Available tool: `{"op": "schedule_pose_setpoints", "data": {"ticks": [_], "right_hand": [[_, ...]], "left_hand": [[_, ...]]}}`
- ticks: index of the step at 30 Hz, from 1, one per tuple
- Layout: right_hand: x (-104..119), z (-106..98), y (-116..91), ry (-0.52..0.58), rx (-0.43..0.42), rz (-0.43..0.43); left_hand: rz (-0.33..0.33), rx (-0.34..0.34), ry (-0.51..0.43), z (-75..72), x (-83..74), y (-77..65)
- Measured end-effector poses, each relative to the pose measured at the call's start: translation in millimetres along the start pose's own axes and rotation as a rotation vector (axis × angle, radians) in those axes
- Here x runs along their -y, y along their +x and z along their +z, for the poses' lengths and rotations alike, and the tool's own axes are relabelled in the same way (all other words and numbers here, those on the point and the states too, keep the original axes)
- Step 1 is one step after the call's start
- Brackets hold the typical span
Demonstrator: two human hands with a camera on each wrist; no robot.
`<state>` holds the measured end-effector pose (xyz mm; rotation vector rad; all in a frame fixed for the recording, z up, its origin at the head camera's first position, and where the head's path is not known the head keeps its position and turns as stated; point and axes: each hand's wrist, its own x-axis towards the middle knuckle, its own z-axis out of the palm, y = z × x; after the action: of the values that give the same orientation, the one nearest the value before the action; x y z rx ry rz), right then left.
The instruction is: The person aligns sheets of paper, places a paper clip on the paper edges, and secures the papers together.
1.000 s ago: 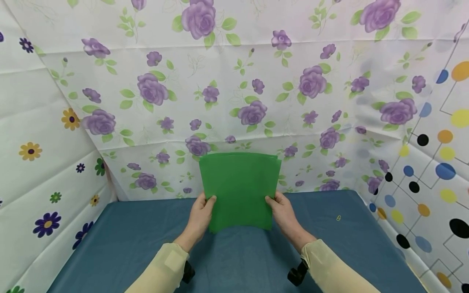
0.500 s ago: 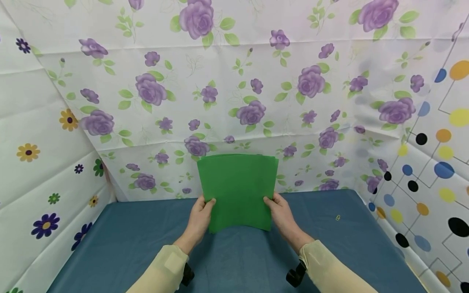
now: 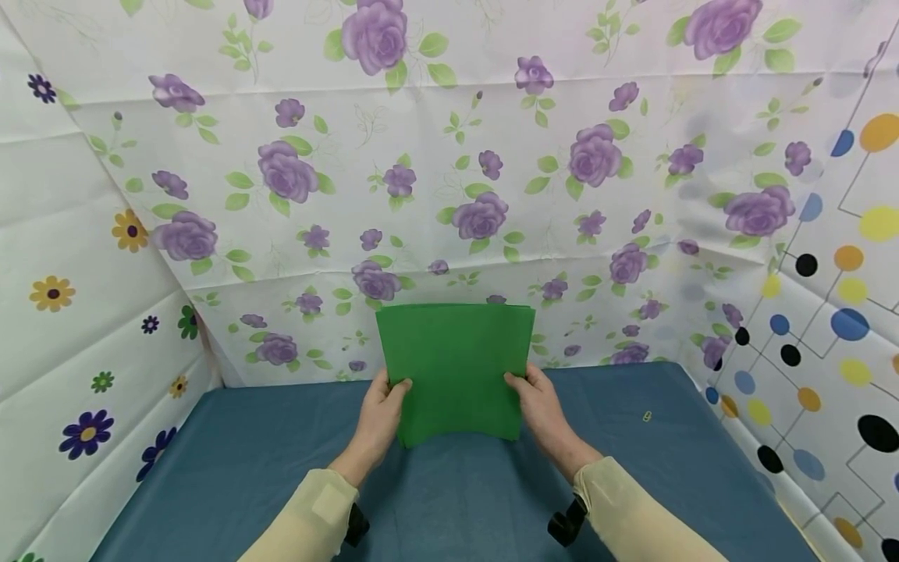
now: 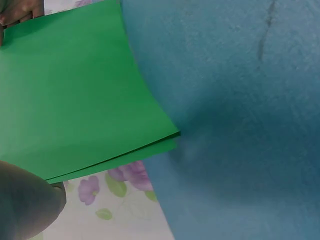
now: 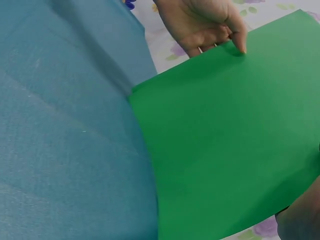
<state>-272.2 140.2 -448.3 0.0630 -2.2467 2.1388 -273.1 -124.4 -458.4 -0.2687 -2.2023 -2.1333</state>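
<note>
So the stack of paper sheets (image 3: 456, 367) is pretty much dead centre, held over the middle of the table (image 3: 281, 445) by its two sides: left hand (image 3: 379, 414) on the left edge, right hand (image 3: 542, 402) on the right, each thumb in front of the sheets. Can't really tell if the bottom corners touch the tabletop. Behind it all hangs the back wall cloth (image 3: 435, 156), meeting the table's far edge, and the stack's upper part sits in front of it. Left wall cloth (image 3: 42, 351) runs along the left side, right wall cloth (image 3: 832, 390) along the right. There's also a paper clip (image 3: 647, 417) lying on the table, well right of the right hand, towards the far right corner.
</note>
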Motion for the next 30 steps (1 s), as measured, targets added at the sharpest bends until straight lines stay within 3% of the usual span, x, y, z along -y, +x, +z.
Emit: {"op": "schedule_pose_setpoints", "data": {"ticks": [8, 16, 21, 30], "right_hand": [[18, -4, 2, 0.000, -0.002, -0.051], [39, -3, 6, 0.024, 0.005, -0.127], [46, 0, 7, 0.033, 0.010, -0.157], [39, 1, 5, 0.039, -0.005, -0.154]], "left_hand": [[0.055, 0.015, -0.056, 0.0, -20.3, 5.1], [0.130, 0.019, -0.054, 4.4, -34.9, 11.9], [0.153, 0.013, -0.049, 7.5, -35.0, 14.5], [0.117, 0.014, -0.026, 10.3, -27.5, 8.8]]}}
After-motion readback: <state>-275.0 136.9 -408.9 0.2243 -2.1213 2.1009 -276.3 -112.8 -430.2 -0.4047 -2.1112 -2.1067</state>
